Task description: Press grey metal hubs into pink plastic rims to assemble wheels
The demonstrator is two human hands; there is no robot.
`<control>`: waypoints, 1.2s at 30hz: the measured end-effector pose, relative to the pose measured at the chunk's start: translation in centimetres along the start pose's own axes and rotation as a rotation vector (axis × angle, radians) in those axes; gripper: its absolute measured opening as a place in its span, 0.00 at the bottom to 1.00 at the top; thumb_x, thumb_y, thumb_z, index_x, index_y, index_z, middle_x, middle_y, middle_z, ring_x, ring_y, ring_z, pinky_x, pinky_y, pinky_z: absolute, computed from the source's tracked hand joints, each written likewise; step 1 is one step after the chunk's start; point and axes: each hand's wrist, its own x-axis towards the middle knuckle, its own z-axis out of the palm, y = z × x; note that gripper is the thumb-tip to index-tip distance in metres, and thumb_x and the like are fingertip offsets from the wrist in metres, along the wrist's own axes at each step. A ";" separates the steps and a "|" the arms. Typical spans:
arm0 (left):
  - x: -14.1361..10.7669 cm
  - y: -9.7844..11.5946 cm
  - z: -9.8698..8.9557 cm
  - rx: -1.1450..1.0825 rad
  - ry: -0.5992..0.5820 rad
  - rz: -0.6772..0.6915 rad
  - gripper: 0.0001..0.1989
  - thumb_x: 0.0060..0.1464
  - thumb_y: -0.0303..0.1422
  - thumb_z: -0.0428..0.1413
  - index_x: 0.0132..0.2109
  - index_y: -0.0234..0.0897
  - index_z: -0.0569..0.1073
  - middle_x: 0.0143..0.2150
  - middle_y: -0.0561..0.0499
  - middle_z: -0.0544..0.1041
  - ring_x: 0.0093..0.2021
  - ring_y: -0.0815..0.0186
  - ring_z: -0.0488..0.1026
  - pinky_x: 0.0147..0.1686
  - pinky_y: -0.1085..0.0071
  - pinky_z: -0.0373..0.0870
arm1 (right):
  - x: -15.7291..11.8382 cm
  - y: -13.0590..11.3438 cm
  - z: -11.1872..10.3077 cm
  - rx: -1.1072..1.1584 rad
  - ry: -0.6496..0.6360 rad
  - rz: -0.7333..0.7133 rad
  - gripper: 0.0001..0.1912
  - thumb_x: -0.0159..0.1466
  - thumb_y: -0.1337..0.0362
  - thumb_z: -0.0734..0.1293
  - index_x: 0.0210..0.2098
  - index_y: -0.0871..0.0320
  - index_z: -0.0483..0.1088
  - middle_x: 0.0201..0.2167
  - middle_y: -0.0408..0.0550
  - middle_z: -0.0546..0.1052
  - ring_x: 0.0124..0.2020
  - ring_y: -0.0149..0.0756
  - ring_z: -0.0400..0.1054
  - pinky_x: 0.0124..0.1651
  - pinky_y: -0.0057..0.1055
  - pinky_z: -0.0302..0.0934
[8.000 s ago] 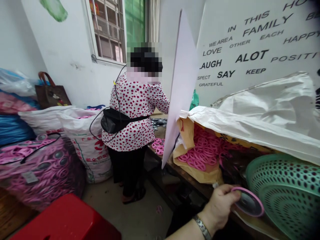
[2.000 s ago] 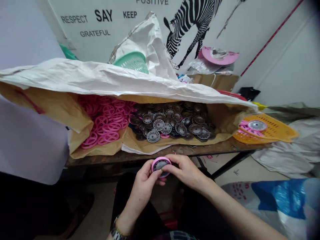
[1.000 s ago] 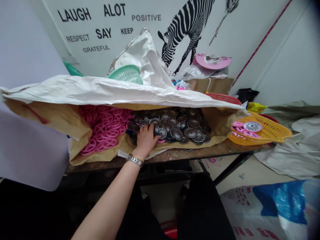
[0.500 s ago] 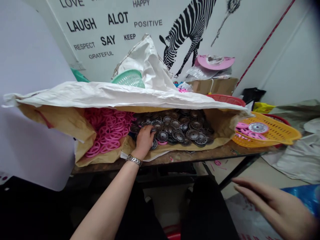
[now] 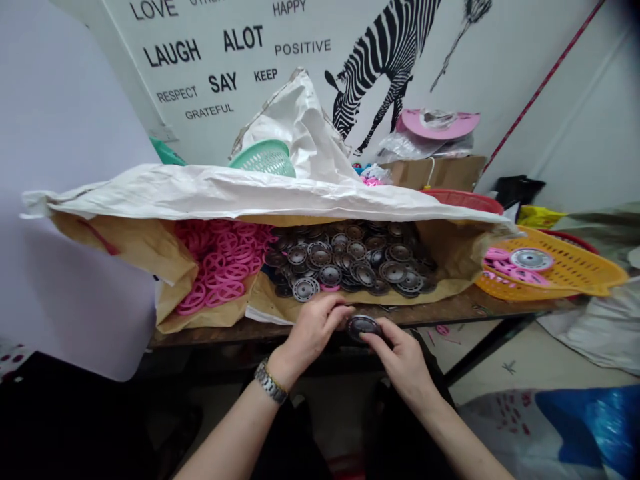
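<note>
Moved left hand [image 5: 311, 332] back from disc pile [image 5: 350, 261], right hand [image 5: 403, 363] in from right. Holding disc [image 5: 363, 325] in right hand by near edge of table [image 5: 440, 312], with left curled narrow, maybe touching, too blurry. Could drop it if pinched loosely.

Left hand [image 5: 313, 330] and right hand [image 5: 406, 363] are bare. Left forearm [image 5: 230, 430] carries, just below the hand, a silver-coloured band of segmented metal links [image 5: 270, 383] with a thin gold-toned edge; whether it includes a watch dial cannot be determined. Right forearm [image 5: 457, 437] is bare along its visible length. Plain black trousers [image 5: 395, 440] are worn.
</note>
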 end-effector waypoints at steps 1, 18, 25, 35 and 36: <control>0.5 -0.9 -0.2 0.171 -0.003 0.002 0.09 0.65 0.31 0.52 0.46 0.36 0.77 0.42 0.46 0.77 0.45 0.60 0.71 0.47 0.67 0.67 | -0.4 0.4 0.0 -0.001 -0.005 0.029 0.13 0.64 0.55 0.65 0.30 0.57 0.72 0.24 0.42 0.71 0.28 0.34 0.65 0.33 0.27 0.59; 6.4 -6.8 -0.8 0.427 -0.209 0.128 0.15 0.62 0.37 0.54 0.31 0.36 0.78 0.39 0.43 0.71 0.46 0.56 0.67 0.46 0.64 0.65 | -5.3 3.7 -1.8 -0.011 -0.140 0.221 0.18 0.64 0.49 0.63 0.27 0.57 0.70 0.23 0.41 0.68 0.27 0.35 0.64 0.31 0.28 0.59; 8.2 -7.1 -3.1 0.069 -0.288 0.103 0.13 0.56 0.40 0.59 0.27 0.38 0.78 0.32 0.49 0.73 0.37 0.62 0.68 0.41 0.69 0.63 | -5.7 4.6 -1.7 0.012 -0.201 0.256 0.19 0.65 0.48 0.62 0.29 0.57 0.71 0.24 0.42 0.68 0.29 0.35 0.64 0.33 0.28 0.59; 8.0 -10.1 -3.7 -0.612 -0.070 -0.257 0.18 0.47 0.46 0.64 0.33 0.33 0.75 0.28 0.53 0.74 0.30 0.68 0.68 0.32 0.73 0.63 | -6.1 4.4 -0.7 0.073 -0.169 0.249 0.18 0.63 0.48 0.64 0.30 0.57 0.73 0.27 0.44 0.73 0.32 0.37 0.66 0.36 0.29 0.60; 7.9 -10.2 -3.7 -0.685 -0.041 -0.284 0.19 0.47 0.46 0.65 0.33 0.32 0.75 0.29 0.52 0.74 0.30 0.69 0.68 0.32 0.73 0.64 | -6.2 4.3 -0.6 0.081 -0.157 0.242 0.18 0.63 0.48 0.64 0.30 0.57 0.74 0.28 0.44 0.73 0.33 0.38 0.67 0.37 0.29 0.61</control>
